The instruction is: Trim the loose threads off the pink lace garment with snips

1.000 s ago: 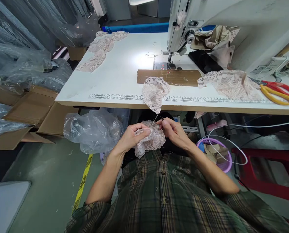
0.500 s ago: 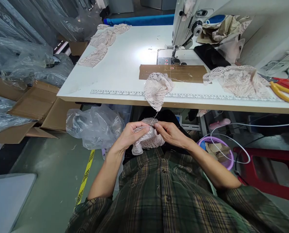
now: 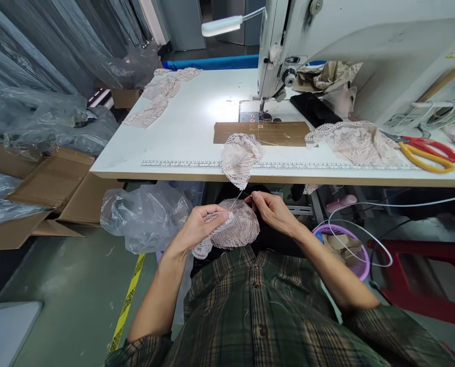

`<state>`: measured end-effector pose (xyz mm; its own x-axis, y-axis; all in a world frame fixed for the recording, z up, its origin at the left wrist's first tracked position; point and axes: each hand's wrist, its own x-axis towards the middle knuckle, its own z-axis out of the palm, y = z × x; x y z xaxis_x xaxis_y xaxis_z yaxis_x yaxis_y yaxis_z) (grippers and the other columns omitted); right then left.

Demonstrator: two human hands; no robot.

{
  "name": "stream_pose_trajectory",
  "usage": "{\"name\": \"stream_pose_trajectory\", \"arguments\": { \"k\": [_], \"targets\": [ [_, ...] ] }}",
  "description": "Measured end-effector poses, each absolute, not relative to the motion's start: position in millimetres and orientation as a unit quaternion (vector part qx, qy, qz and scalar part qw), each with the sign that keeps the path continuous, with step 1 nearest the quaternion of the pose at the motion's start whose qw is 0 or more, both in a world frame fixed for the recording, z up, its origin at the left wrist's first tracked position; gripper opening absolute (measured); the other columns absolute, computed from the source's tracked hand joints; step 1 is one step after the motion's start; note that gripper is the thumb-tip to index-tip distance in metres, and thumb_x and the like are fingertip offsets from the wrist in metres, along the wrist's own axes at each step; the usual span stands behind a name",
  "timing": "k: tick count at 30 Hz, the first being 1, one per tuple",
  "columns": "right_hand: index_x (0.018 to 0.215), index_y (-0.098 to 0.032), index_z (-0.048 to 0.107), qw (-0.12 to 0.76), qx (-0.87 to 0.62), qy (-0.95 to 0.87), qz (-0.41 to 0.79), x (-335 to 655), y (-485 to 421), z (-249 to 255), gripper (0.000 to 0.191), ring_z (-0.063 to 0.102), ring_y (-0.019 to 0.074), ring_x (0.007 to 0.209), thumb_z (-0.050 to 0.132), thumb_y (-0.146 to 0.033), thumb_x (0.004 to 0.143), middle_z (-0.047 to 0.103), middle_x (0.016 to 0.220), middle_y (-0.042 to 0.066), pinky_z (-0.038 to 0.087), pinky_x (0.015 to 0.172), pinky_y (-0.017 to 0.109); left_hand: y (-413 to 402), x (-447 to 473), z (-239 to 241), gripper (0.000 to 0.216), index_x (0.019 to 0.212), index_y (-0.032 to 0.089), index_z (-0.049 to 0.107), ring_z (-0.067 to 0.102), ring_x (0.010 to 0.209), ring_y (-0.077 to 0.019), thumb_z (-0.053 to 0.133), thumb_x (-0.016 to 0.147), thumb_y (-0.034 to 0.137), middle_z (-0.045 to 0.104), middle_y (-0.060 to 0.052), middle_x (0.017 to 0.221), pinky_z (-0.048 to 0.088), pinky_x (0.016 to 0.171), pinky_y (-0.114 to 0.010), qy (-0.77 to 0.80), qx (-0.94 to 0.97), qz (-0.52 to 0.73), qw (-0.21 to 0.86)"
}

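Observation:
My left hand [image 3: 200, 224] is closed on a bunched piece of pale pink lace [image 3: 237, 229] held in my lap below the table edge. My right hand [image 3: 271, 209] pinches the top of the same lace where a thin thread [image 3: 238, 195] runs up to a second lace piece [image 3: 239, 157] draped over the front edge of the white sewing table [image 3: 189, 132]. A small dark tool may sit in my right fingers; I cannot make it out. The sewing machine [image 3: 326, 46] stands behind, its needle area lit.
More lace lies at the table's right [image 3: 355, 140] and far left [image 3: 156, 94]. Red-and-yellow scissors [image 3: 426, 148] lie at the right. A brown cardboard strip [image 3: 263, 133] sits before the needle. Plastic bags [image 3: 145, 216], open cartons [image 3: 55, 183], a purple basket [image 3: 345, 244] and a red stool [image 3: 429, 275] surround my seat.
My hands stay on the lace in my lap; the bundle has spread a little and my right hand has shifted slightly right. The camera view has tilted.

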<state>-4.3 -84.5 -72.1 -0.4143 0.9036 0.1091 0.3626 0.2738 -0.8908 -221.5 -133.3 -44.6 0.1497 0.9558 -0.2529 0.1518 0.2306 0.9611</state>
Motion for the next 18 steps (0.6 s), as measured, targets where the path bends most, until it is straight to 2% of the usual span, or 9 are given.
{"name": "stream_pose_trajectory", "arguments": {
  "k": [5, 9, 12, 15, 18],
  "targets": [
    [0.081, -0.016, 0.067, 0.313, -0.415, -0.756, 0.399, -5.9, -72.7, -64.8, 0.052, 0.052, 0.0128, 0.061, 0.037, -0.054, 0.099, 0.059, 0.066, 0.001, 0.035, 0.061, 0.026, -133.7, -220.5, -44.6, 0.027, 0.079, 0.014, 0.073, 0.054, 0.066, -0.0115, 0.075, 0.073, 0.041, 0.068, -0.002, 0.076, 0.042, 0.062, -0.022, 0.549, 0.511, 0.353, 0.56],
    [0.069, -0.017, 0.061, 0.312, -0.435, -0.751, 0.386, -4.8, -70.8, -70.1, 0.052, 0.043, 0.0107, 0.053, 0.041, -0.056, 0.096, 0.05, 0.057, -0.002, 0.029, 0.058, 0.026, -134.6, -220.2, -44.9, 0.026, 0.077, 0.014, 0.073, 0.053, 0.066, -0.0112, 0.075, 0.073, 0.039, 0.067, -0.003, 0.077, 0.04, 0.061, -0.021, 0.553, 0.501, 0.36, 0.561],
    [0.075, -0.016, 0.064, 0.318, -0.43, -0.704, 0.466, -3.4, -81.2, -78.1, 0.056, 0.038, 0.0101, 0.052, 0.039, -0.061, 0.095, 0.046, 0.057, -0.003, 0.027, 0.054, 0.026, -135.0, -220.7, -45.0, 0.027, 0.077, 0.014, 0.071, 0.052, 0.065, -0.0106, 0.076, 0.071, 0.04, 0.066, -0.002, 0.075, 0.039, 0.059, -0.021, 0.547, 0.479, 0.368, 0.579],
    [0.082, -0.015, 0.066, 0.311, -0.394, -0.632, 0.591, -7.1, -95.7, -81.5, 0.06, 0.035, 0.0093, 0.053, 0.036, -0.066, 0.094, 0.05, 0.066, -0.001, 0.026, 0.051, 0.025, -135.1, -221.5, -45.1, 0.028, 0.077, 0.014, 0.071, 0.048, 0.06, -0.0089, 0.077, 0.071, 0.041, 0.063, 0.0, 0.069, 0.037, 0.057, -0.021, 0.54, 0.472, 0.364, 0.594],
    [0.085, -0.015, 0.067, 0.316, -0.359, -0.599, 0.643, -14.1, -103.5, -77.3, 0.056, 0.034, 0.0081, 0.054, 0.049, -0.068, 0.088, 0.053, 0.07, -0.001, 0.025, 0.05, 0.024, -135.4, -223.1, -46.0, 0.028, 0.078, 0.014, 0.071, 0.047, 0.06, -0.0087, 0.077, 0.072, 0.041, 0.061, 0.001, 0.068, 0.037, 0.057, -0.021, 0.534, 0.477, 0.361, 0.597]
  ]
}}
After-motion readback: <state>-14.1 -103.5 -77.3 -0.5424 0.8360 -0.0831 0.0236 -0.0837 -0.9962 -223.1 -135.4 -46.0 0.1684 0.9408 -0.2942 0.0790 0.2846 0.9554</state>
